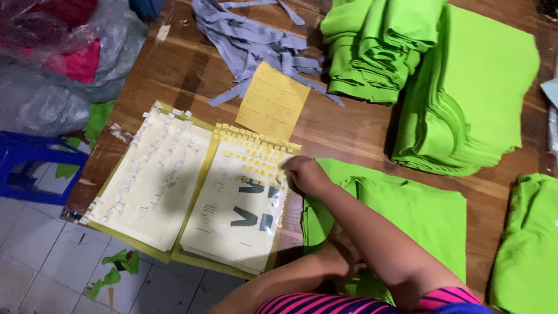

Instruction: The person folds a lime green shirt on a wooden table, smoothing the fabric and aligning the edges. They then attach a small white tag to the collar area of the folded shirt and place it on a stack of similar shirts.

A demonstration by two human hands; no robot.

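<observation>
My right hand (pixel 303 174) reaches up and left across my body. Its curled fingertips rest on a row of small yellow labels (pixel 258 157) on a label sheet (pixel 232 232) that also carries dark letter shapes. Whether it pinches a label is hidden. My left hand (pixel 343 261) lies on a folded green garment (pixel 418 209) in front of me and is mostly covered by my right forearm. A second sheet with small white labels (pixel 151 174) lies just left of the first.
A yellow paper note (pixel 272 102) and a heap of grey fabric strips (pixel 256 40) lie farther back on the wooden table (pixel 349 128). Stacks of green garments (pixel 471 93) fill the right side. Plastic bags (pixel 64 52) and a blue stool (pixel 35 168) stand at the left.
</observation>
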